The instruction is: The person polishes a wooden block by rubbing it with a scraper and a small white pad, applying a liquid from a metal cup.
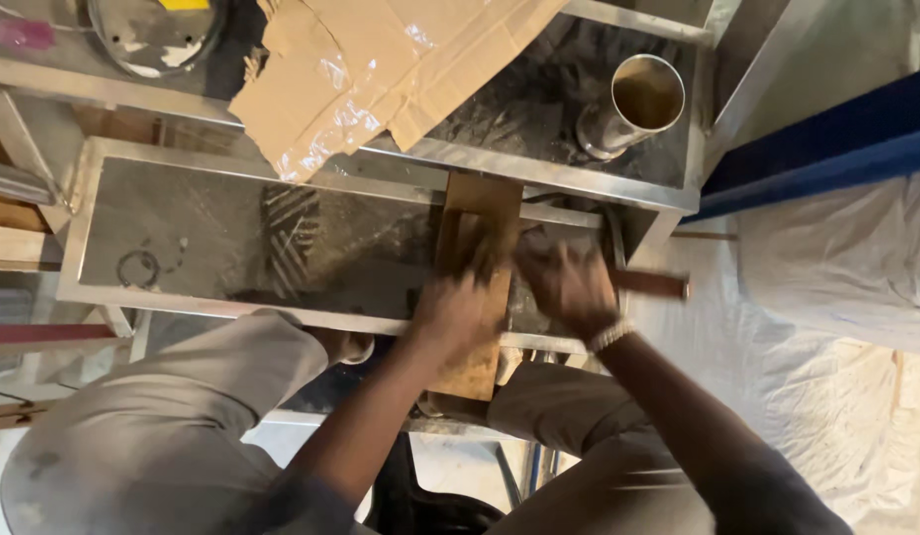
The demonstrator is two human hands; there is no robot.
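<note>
The wooden board (pixel 477 287) lies flat across the near rail of the metal frame (pixel 222 309), its long axis running from twelve o'clock to six o'clock: the far end points up toward the steel cup (pixel 633 104), and the near end overhangs the rail toward the person's lap. Both hands sit on it at mid-length. The left hand (pixel 458 309) presses down on the board's middle, fingers curled over the surface, and is the nearer one. The right hand (pixel 567 282) is at three o'clock from the board, by its right edge; motion blur hides how far it is closed. A torn sheet of cardboard (pixel 381 69) lies at eleven o'clock.
</note>
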